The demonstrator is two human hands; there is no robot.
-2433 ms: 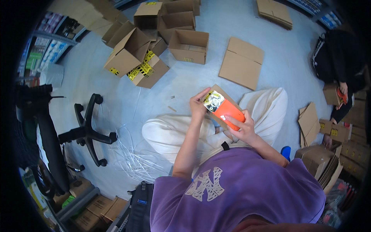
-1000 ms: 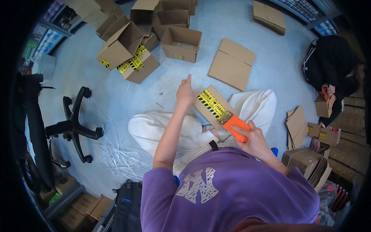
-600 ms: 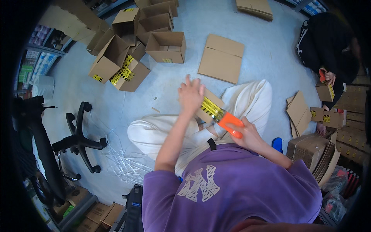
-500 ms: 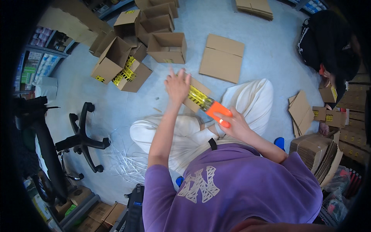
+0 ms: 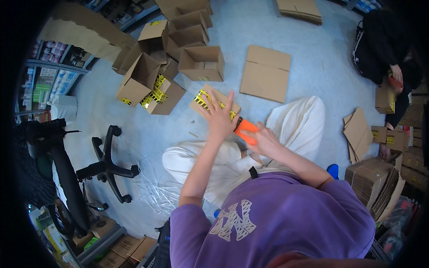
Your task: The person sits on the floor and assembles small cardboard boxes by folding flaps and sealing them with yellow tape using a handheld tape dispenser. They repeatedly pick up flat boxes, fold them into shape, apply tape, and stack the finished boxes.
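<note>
A small cardboard box (image 5: 222, 94) lies on the floor in front of my crossed legs. Yellow-and-black tape (image 5: 202, 99) runs along its upper face. My left hand (image 5: 219, 119) lies over the tape, fingers spread, and hides part of it. In my right hand (image 5: 268, 142) is an orange tape dispenser (image 5: 247, 129), with my fingers wrapped round it. The dispenser's front end is at the box's right end, close to my left fingers. Whether it touches the box I cannot tell.
Open cardboard boxes (image 5: 202, 67) cluster at the far left, and a flat folded carton (image 5: 267, 73) lies ahead. A black chair base (image 5: 107, 167) and loose clear strips (image 5: 156, 190) are to the left. Another person (image 5: 380, 44) handles a box at right, beside stacked flat cardboard (image 5: 368, 174).
My left hand has gone from the tape's far end to lying spread across the tape on the box. The dispenser has come to the box's right end. The whole view has shifted slightly.
</note>
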